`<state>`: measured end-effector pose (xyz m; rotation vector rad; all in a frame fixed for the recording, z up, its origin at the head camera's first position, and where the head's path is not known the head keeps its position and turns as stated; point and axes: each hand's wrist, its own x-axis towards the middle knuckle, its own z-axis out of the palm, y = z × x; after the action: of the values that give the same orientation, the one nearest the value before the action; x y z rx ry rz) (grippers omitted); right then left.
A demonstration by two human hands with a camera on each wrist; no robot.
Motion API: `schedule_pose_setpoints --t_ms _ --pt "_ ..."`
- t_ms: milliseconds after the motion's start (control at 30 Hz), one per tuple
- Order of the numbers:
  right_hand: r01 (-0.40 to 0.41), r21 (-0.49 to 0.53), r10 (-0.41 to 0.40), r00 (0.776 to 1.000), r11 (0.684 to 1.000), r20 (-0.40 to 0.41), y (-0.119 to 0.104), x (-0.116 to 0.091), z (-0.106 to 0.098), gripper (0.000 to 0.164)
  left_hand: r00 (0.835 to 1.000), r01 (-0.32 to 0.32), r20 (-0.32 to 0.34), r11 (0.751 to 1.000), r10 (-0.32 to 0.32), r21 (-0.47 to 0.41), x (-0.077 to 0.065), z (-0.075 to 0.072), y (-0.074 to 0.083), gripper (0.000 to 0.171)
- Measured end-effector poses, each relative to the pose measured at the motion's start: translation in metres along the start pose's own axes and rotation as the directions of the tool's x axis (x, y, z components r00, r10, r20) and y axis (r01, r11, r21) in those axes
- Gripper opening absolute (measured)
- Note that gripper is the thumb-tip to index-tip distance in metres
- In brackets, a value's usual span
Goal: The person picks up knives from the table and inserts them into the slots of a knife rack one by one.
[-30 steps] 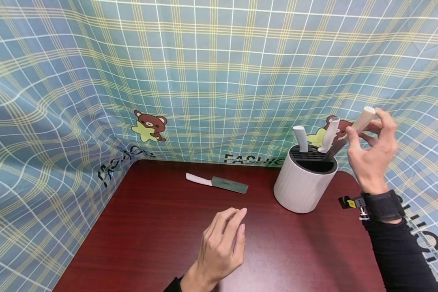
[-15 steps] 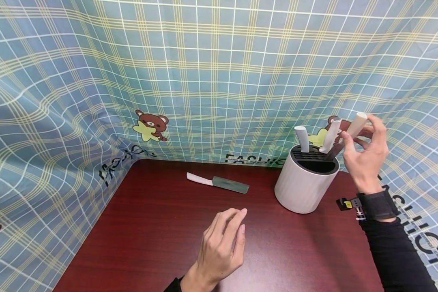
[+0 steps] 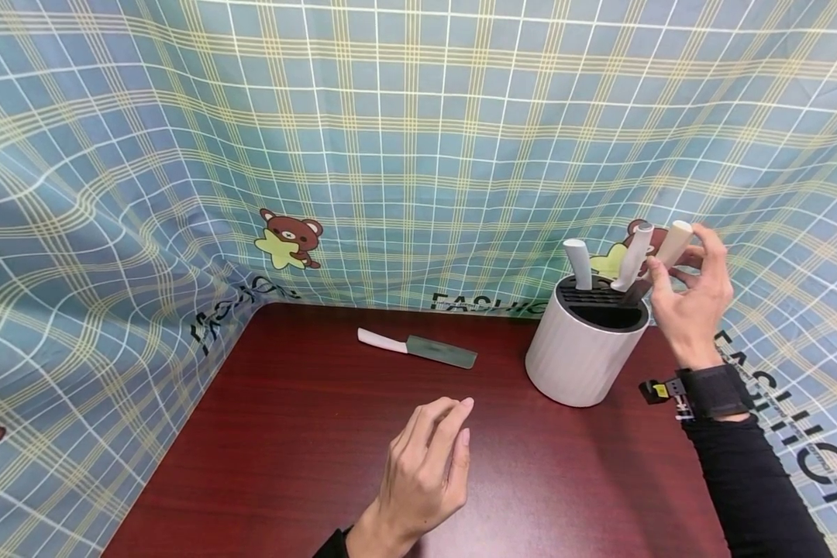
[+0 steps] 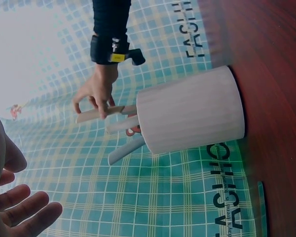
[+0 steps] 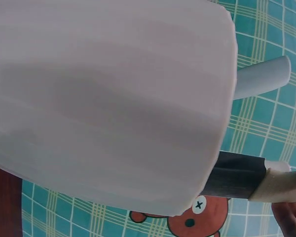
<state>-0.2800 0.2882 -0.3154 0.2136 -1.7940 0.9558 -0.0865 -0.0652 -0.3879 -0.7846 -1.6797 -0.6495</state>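
Observation:
My right hand (image 3: pixel 694 298) pinches the cream handle of a knife (image 3: pixel 673 244) between thumb and fingers. Its dark blade (image 5: pixel 235 175) goes down past the rim of a white ribbed knife block (image 3: pixel 582 356), at the side nearest that hand. Two more knives with pale handles stand in the block's slots: one light grey handle (image 3: pixel 577 263) at the left, one whitish handle (image 3: pixel 632 256) right beside the held knife. My left hand (image 3: pixel 421 465) hovers over the front of the table, fingers loosely bent and touching nothing.
A cleaver (image 3: pixel 441 351) with a white handle lies flat on the dark red table (image 3: pixel 286 434), left of the block. Plaid cloth (image 3: pixel 404 155) with printed bears hangs behind the table and along both sides.
My right hand has moved left and down with the cream-handled knife, bringing the blade deeper into the block. The left hand and the cleaver have stayed in place.

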Motion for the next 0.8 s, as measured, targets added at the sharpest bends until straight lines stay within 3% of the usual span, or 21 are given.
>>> schedule_pose_setpoints --t_ms 233,467,800 --pt "-0.008 -0.009 0.008 1.000 1.000 0.011 0.000 -0.005 0.004 0.060 1.000 0.001 -0.002 1.000 -0.001 0.009 0.001 0.000 0.000 0.030" --pt "0.005 -0.028 -0.003 0.998 1.000 0.062 0.020 -0.014 0.004 0.061 1.000 0.005 -0.005 1.000 -0.005 0.016 -0.002 -0.001 0.001 0.029" --pt "0.007 -0.028 -0.005 0.996 1.000 0.094 0.027 -0.020 0.005 0.060 1.000 0.009 -0.006 1.000 -0.009 0.014 -0.002 -0.002 0.000 0.030"
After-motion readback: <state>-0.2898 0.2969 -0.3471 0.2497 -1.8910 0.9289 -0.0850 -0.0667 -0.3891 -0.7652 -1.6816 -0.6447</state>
